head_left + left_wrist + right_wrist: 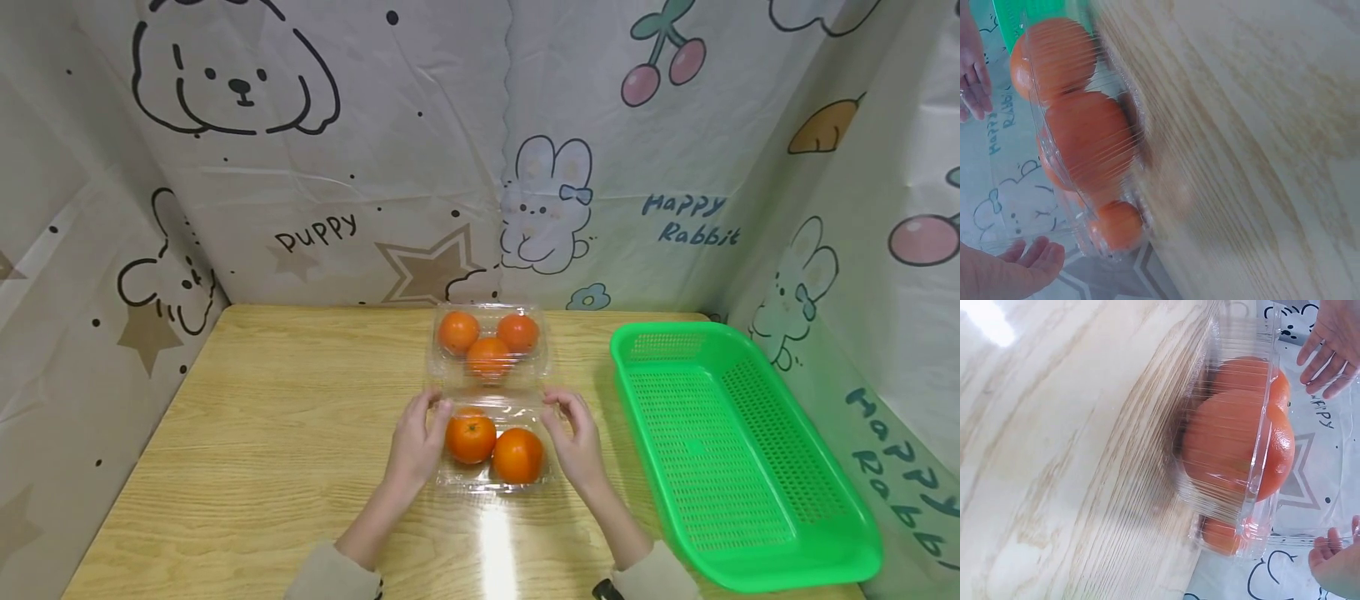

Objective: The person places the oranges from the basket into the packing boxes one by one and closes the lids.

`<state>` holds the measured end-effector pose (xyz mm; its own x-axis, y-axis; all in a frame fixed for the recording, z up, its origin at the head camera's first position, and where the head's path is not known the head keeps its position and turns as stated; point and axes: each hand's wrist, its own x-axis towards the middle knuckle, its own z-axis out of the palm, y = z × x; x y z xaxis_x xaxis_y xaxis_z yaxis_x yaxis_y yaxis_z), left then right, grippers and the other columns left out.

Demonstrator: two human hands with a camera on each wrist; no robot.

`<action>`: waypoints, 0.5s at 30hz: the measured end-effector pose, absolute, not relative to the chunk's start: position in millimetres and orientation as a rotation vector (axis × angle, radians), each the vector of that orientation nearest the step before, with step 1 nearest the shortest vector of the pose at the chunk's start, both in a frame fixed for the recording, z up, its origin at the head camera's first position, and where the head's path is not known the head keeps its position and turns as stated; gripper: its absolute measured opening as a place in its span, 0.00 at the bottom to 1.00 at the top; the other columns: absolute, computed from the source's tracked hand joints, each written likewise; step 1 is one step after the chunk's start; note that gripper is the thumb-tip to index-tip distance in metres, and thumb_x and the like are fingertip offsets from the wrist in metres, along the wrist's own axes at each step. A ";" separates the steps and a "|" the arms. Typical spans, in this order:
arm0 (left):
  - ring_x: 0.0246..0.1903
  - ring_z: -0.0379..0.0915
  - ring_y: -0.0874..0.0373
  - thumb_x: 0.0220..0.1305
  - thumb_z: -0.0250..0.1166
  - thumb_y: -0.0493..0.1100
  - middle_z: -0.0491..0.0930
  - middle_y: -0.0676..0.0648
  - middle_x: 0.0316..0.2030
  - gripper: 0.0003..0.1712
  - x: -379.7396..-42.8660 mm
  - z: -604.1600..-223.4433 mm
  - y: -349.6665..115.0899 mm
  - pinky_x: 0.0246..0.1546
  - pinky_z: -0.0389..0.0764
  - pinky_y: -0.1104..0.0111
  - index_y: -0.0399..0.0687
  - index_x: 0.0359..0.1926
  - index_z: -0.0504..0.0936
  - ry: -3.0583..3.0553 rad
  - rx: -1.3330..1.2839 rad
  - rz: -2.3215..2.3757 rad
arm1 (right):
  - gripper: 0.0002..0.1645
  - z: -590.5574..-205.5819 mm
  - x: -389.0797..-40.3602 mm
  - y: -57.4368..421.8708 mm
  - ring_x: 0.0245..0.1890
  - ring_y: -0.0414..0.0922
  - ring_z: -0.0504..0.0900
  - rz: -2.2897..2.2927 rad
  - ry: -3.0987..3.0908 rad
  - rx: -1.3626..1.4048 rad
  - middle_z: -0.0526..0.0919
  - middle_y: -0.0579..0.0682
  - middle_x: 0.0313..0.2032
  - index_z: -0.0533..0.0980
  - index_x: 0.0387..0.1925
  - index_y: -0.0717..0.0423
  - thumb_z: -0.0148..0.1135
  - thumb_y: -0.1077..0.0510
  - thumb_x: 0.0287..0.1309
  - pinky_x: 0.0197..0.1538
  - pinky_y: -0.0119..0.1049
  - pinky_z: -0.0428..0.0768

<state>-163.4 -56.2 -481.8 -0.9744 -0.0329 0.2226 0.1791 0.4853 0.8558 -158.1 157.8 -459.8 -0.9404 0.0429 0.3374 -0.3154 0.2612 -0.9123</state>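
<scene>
In the head view, a clear plastic clamshell box (468,483) stands near me with two oranges (517,456) in it. Its clear lid (497,402) is raised at the far side. My left hand (417,435) pinches the lid's left edge between thumb and fingers. At the right edge, my right hand (576,435) holds it the same way. Oranges (1088,140) show through the ribbed wall in the left wrist view, and also in the right wrist view, where the box (1213,500) is seen from the side. The lid is hard to make out because it is transparent.
Just behind is a second clear box (448,367) holding three oranges (489,358). A green perforated plastic basket (652,467) stands on the right of the wooden table (300,417). Printed cloth (337,183) walls off the back and sides.
</scene>
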 end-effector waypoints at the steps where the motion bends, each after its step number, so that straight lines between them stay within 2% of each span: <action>1: 0.56 0.66 0.42 0.67 0.47 0.53 0.71 0.36 0.54 0.28 -162.3 -482.0 -56.1 0.57 0.64 0.52 0.33 0.55 0.69 -2.528 -0.121 -1.485 | 0.11 -456.7 -155.6 157.7 0.50 0.54 0.71 1.729 -2.255 0.235 0.75 0.64 0.44 0.71 0.40 0.74 0.55 0.71 0.54 0.60 0.41 0.65; 3: 0.56 0.66 0.42 0.67 0.48 0.53 0.71 0.36 0.54 0.28 -160.2 -482.4 -56.1 0.57 0.64 0.53 0.34 0.56 0.69 -2.542 -0.119 -1.466 | 0.13 -452.8 -151.9 158.1 0.51 0.58 0.70 1.749 -2.286 0.204 0.74 0.65 0.45 0.70 0.41 0.75 0.56 0.71 0.54 0.61 0.47 0.63; 5: 0.56 0.65 0.42 0.66 0.50 0.52 0.71 0.37 0.54 0.28 -158.1 -482.9 -55.9 0.58 0.63 0.52 0.34 0.56 0.69 -2.557 -0.124 -1.448 | 0.15 -456.6 -151.4 160.3 0.53 0.58 0.69 1.766 -2.320 0.173 0.73 0.65 0.47 0.70 0.44 0.74 0.57 0.70 0.54 0.61 0.49 0.62; 9: 0.57 0.64 0.42 0.65 0.53 0.50 0.70 0.37 0.55 0.28 -154.3 -484.1 -55.2 0.58 0.63 0.51 0.34 0.57 0.68 -2.591 -0.133 -1.421 | 0.20 -469.5 -152.1 165.0 0.56 0.55 0.68 1.819 -2.367 0.127 0.72 0.62 0.50 0.70 0.48 0.71 0.59 0.66 0.54 0.63 0.45 0.61; 15: 0.59 0.61 0.42 0.63 0.55 0.52 0.68 0.38 0.58 0.31 -147.8 -486.8 -55.0 0.58 0.62 0.51 0.36 0.60 0.65 -2.640 -0.142 -1.389 | 0.18 -481.0 -149.8 167.0 0.55 0.55 0.69 1.833 -2.332 0.160 0.72 0.61 0.49 0.71 0.47 0.70 0.60 0.67 0.53 0.62 0.44 0.62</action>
<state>-147.8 -55.0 -486.8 -0.9835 0.0118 0.1805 0.1554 0.5654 0.8100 -149.8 167.0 -481.0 -0.9797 0.0211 0.1995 -0.1889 0.2383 -0.9527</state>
